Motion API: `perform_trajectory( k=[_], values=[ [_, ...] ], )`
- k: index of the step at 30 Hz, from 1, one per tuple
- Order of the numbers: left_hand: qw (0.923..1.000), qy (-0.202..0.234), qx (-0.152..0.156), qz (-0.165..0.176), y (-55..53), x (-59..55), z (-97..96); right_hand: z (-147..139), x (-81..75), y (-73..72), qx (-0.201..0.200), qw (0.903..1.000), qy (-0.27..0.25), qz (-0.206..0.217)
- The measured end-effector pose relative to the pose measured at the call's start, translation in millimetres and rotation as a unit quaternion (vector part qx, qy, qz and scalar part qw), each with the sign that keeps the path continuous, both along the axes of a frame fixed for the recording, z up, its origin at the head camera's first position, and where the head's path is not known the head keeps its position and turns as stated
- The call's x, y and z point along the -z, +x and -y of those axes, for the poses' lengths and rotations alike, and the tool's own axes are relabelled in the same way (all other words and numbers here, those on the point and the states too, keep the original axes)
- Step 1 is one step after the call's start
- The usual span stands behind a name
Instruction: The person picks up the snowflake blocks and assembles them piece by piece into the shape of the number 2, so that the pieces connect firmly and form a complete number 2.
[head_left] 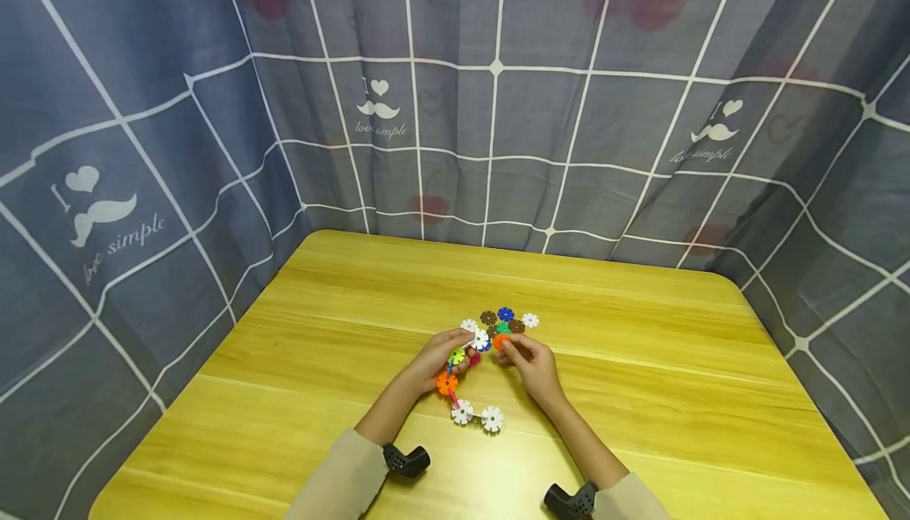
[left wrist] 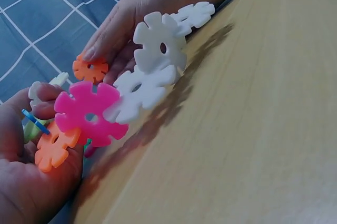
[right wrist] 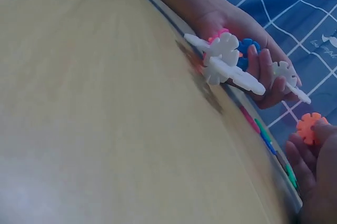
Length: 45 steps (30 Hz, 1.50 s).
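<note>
My left hand grips a chain of interlocking snowflake discs near its upper end. A white disc stands out by its fingertips, with a yellow-green disc and an orange disc further down. In the left wrist view, a pink disc joins the orange one to several white discs, whose tail hangs over the table. Between thumb and fingers, my right hand pinches a single orange disc, apart from the chain.
Loose discs lie on the wooden table just beyond the hands: brown, blue, white and green. A magenta disc shows beside the left fingers. A checked curtain surrounds the table's back and sides.
</note>
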<state>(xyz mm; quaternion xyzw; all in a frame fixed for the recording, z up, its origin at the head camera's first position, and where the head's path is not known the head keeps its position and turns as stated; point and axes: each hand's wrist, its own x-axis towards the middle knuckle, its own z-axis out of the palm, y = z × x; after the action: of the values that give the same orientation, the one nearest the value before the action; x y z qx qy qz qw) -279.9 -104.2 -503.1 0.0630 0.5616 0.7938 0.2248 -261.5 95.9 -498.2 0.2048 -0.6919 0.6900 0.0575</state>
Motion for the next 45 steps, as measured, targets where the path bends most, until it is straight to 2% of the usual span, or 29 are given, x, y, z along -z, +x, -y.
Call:
perform_trajectory(
  k=[4, 12, 17, 23, 30, 37, 41, 45],
  values=[
    [0.9995, -0.020, 0.003, -0.022, -0.1, -0.1, -1.9, 0.5, -2.0, 1.1, 0.010, 0.9998, -0.006, -0.016],
    [0.9997, -0.009, -0.014, -0.019, 1.2, 0.1, -4.8, 1.1, 3.9, 1.8, -0.040, 0.9961, -0.050, -0.061],
    [0.9995, -0.011, -0.015, -0.024, 1.9, 0.3, -5.5, 3.1, 4.0, 4.5, -0.018, 0.9944, -0.012, -0.103],
    [0.9985, -0.034, -0.032, -0.031, 3.3, -0.6, -6.8, 6.3, 2.6, 6.0, 0.001, 0.9849, 0.026, -0.171],
    [0.9983, -0.033, -0.033, -0.035, 4.0, -0.8, -7.0, 7.8, -1.6, 9.4, 0.017, 0.9817, 0.037, -0.186],
    [0.9992, -0.028, -0.011, -0.025, 3.2, -3.8, -4.5, 9.6, -4.1, 11.8, 0.031, 0.9804, 0.042, -0.190],
    [0.9991, -0.024, -0.022, -0.027, 3.1, -1.4, -6.2, 10.2, -3.2, 11.1, 0.035, 0.9801, 0.042, -0.191],
    [0.9984, -0.029, -0.024, -0.042, 2.6, 0.4, -5.8, 11.4, -1.7, 10.0, 0.043, 0.9772, 0.047, -0.202]
  ],
)
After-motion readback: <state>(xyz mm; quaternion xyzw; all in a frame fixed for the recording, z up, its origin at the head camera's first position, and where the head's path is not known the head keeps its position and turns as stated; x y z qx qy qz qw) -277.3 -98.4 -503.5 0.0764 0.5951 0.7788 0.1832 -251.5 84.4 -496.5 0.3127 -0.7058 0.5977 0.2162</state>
